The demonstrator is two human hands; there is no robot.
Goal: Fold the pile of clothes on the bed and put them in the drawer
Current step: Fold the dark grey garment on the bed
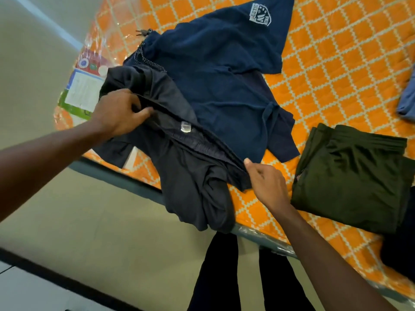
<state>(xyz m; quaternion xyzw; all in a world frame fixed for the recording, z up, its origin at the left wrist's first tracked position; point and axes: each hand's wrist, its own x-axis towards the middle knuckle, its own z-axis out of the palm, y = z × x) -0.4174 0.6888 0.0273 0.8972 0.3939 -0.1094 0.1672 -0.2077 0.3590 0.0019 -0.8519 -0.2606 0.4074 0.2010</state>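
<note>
A pair of dark grey shorts [184,167] lies at the near edge of the orange patterned bed [336,70], its legs hanging over the edge. My left hand [119,113] grips the waistband at its left end. My right hand [267,182] pinches the waistband at its right end. A white label shows inside the waistband. Behind the shorts lies a navy blue garment [224,70] with a white crest, spread out unfolded. To the right sits a folded dark green garment [350,178].
A light blue cloth [407,104] shows at the right edge, and a dark item [399,250] lies at the lower right on the bed. The mattress label under plastic [83,90] is at the bed's left end. My legs stand against the bed frame [125,178]; beige floor lies to the left.
</note>
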